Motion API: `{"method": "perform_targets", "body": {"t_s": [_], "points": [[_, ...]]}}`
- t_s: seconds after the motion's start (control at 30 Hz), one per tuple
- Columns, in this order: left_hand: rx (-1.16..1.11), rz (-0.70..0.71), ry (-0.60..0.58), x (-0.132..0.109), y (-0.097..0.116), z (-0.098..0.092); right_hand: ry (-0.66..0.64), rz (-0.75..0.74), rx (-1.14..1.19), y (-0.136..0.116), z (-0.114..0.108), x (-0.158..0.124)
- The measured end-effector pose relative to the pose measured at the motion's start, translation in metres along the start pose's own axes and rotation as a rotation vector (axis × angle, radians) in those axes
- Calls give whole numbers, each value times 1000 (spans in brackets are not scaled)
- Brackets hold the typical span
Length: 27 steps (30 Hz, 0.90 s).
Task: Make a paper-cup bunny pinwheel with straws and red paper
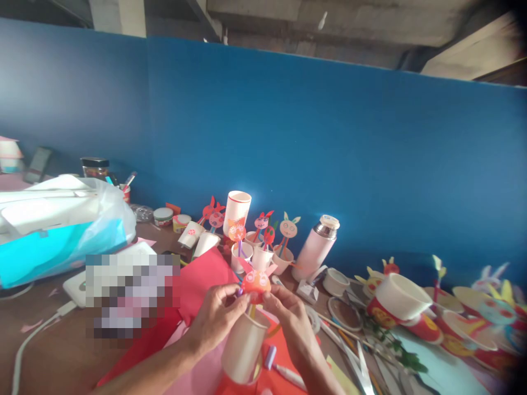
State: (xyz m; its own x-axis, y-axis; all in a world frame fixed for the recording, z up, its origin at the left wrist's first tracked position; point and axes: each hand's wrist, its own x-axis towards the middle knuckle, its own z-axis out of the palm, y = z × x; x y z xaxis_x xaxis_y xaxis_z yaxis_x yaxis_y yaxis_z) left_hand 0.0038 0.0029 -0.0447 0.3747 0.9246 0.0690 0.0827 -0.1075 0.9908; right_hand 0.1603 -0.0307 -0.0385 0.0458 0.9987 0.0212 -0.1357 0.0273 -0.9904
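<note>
Both my hands pinch the lower edges of an orange paper face [257, 283] with pink ears and drawn eyes. My left hand [220, 312] grips its left side, fingers closed. On the other side my right hand [290, 312] holds the right edge between thumb and fingers. Just below the face stands a white paper cup [245, 345], slightly tilted, with a yellowish strip rising from it toward the face. Beneath lie red and pink paper sheets [208, 280]. A purple-capped marker [288, 376] rests beside the cup.
Finished paper-cup figures [284, 241] stand behind my hands, near a tall cup stack [237, 211] and a pink thermos [315, 252]. Scissors [360, 367], tape and more cups [401, 296] lie to the right. A plastic bag [61, 225] and white power bank sit left. A blue partition [308, 137] rises behind.
</note>
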Motion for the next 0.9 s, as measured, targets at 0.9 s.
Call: {"method": "perform_targets", "body": {"t_s": [0.9], "points": [[26, 11, -42, -2, 5, 1, 17, -19, -28, 2, -3, 6]]}}
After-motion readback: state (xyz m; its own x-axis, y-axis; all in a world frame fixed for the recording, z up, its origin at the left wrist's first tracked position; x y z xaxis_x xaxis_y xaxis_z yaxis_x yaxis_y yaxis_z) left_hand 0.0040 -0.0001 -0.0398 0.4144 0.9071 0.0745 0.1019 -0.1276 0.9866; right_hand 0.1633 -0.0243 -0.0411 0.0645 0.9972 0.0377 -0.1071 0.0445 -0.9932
